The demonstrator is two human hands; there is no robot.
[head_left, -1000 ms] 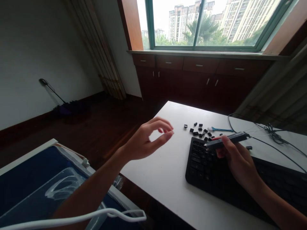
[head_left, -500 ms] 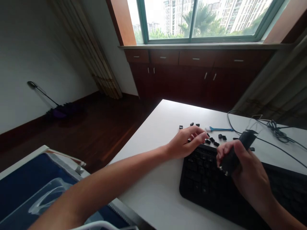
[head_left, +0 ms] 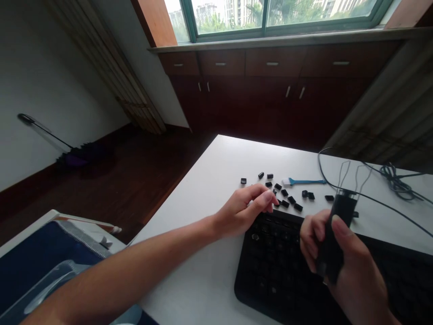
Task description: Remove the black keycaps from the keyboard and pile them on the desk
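My right hand is wrapped round the black handle of a keycap puller. Its thin wire loops point up and away from me, and it is held above the black keyboard. Part of the keyboard is hidden by that hand. My left hand rests at the keyboard's far left corner with fingers curled and thumb against them. Loose black keycaps lie by its fingertips; whether one is between them I cannot make out. Some key spots at the keyboard's left show bare, without caps.
Several more keycaps are scattered on the white table. Behind them lies a blue brush with white bristles. A black cable is bundled at the far right. A blue-lined basket stands left of the table.
The view has tilted down a little. The keycap puller has turned more upright in my right hand, wire loops upward. My left hand stays by the keycaps, its fingers slightly more curled.
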